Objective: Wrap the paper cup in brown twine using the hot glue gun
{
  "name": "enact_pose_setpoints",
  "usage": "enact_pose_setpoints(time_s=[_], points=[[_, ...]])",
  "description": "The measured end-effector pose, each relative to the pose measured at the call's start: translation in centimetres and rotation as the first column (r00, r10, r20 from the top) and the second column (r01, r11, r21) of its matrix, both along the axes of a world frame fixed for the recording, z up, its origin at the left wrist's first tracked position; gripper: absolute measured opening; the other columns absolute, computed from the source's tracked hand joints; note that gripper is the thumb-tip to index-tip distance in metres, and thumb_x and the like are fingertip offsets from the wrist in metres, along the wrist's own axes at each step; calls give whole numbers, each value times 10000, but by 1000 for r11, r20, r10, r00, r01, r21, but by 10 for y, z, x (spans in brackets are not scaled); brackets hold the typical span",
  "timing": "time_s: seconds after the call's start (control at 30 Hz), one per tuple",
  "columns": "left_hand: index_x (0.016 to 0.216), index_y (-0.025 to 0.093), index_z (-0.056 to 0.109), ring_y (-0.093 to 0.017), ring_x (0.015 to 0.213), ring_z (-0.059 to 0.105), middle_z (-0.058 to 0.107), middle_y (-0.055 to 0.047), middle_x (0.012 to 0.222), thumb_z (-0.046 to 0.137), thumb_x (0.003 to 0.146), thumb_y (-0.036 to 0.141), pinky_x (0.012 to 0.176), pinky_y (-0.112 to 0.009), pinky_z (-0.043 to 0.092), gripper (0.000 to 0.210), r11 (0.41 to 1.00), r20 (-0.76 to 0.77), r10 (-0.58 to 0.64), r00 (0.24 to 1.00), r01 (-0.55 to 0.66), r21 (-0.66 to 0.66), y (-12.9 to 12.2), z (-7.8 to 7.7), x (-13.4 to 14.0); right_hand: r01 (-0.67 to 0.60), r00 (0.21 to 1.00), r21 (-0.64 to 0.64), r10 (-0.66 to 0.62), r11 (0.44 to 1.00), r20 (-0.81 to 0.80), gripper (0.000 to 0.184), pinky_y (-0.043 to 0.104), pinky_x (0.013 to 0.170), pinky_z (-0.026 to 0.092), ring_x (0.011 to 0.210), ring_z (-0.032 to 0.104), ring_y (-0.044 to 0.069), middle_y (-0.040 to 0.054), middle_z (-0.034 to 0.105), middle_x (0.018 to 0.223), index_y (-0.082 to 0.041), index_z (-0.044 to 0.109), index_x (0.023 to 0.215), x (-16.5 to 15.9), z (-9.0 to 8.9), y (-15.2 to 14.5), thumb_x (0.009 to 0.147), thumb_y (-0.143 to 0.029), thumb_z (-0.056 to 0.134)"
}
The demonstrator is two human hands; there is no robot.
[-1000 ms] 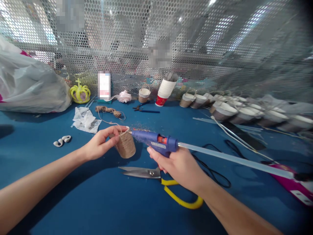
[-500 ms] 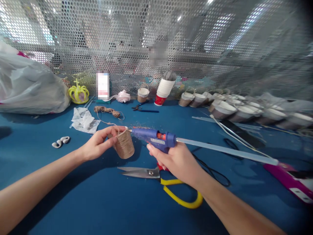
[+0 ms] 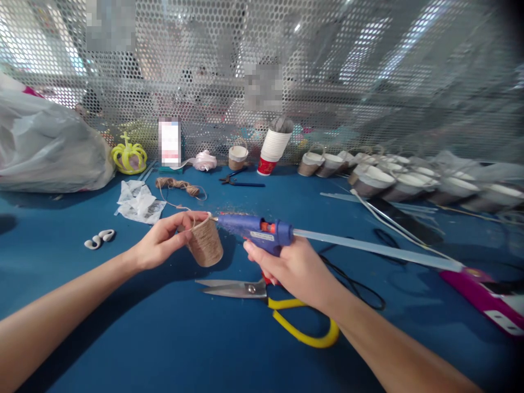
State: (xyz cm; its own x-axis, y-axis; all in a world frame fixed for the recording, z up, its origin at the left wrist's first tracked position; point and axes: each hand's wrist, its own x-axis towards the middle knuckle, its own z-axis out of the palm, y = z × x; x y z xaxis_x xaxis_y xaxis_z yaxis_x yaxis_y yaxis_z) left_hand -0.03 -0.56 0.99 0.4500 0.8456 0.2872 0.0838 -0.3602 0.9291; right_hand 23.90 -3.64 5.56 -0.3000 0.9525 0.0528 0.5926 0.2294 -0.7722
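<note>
My left hand (image 3: 166, 238) grips a twine-wrapped paper cup (image 3: 206, 243) by its rim, the cup tilted above the blue table. A strand of twine runs from the cup back to a small twine bundle (image 3: 176, 185). My right hand (image 3: 292, 267) is closed around the handle of a blue hot glue gun (image 3: 254, 226). The gun's nozzle meets the cup near its rim, and a long clear glue stick (image 3: 368, 248) sticks out of its back. Beneath the right hand lie scissors with yellow handles (image 3: 323, 339), blades pointing left.
A stack of paper cups (image 3: 275, 144), pliers (image 3: 245, 184) and a pink ribbon roll (image 3: 204, 161) stand along the perforated screen. Several wrapped cups (image 3: 372, 180) fill the back right. Crumpled white paper (image 3: 139, 202) and a plastic bag (image 3: 53, 147) are at left.
The view has shifted slightly. Both hands keep their grips, and the glue gun's nozzle stays at the cup's rim.
</note>
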Motion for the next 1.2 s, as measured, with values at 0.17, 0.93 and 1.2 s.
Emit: enact_pose_setpoints(time_s=[0.17, 0.93, 1.2], points=[[702, 173, 440, -276, 1201, 444, 552, -152, 1235, 489, 847, 325, 962, -402, 344, 216, 1000, 24, -11, 1000, 10, 3, 1, -1, -1, 25, 999, -7, -25, 1000, -28, 269, 202, 409, 419, 357, 460, 82, -50, 461, 378, -168, 526, 582, 0, -1, 4, 792, -336, 518], [684, 160, 458, -298, 1178, 462, 534, -158, 1258, 515, 837, 360, 944, -409, 364, 258, 999, 40, -23, 999, 25, -36, 0, -2, 0, 20, 1000, -22, -20, 1000, -15, 258, 210, 426, 420, 379, 467, 85, -38, 485, 416, -161, 547, 604, 0, -1, 4, 790, -336, 509], [683, 155, 453, -286, 1176, 460, 530, -168, 1257, 507, 845, 344, 946, -400, 358, 255, 999, 32, -24, 999, 24, -24, 0, -2, 0, 44, 999, -38, -44, 998, -20, 259, 213, 418, 413, 366, 453, 81, -45, 466, 403, -162, 533, 604, 0, -1, 3, 787, -344, 507]])
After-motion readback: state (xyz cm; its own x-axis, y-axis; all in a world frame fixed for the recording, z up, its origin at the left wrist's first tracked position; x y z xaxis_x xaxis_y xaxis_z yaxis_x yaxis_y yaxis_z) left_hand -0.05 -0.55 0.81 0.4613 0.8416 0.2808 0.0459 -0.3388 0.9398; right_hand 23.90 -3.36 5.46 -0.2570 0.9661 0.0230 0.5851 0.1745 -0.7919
